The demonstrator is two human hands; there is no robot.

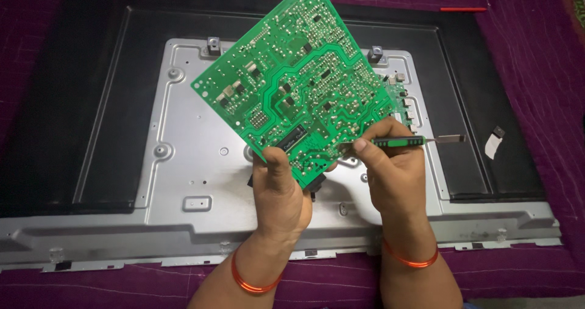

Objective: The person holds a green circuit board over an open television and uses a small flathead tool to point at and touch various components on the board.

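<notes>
The green circuit board was already lifted off the metal chassis — left hand gripped its corner, right hand pinched a screwdriver; a smaller board remained mounted.

Above the grey metal panel, the left hand holds a green circuit board while the right hand grips a screwdriver.

I see a glossy green board with dull solder points, a matt grey sheet-metal chassis, a matt black plastic frame, and soft quilted purple cloth.
</notes>
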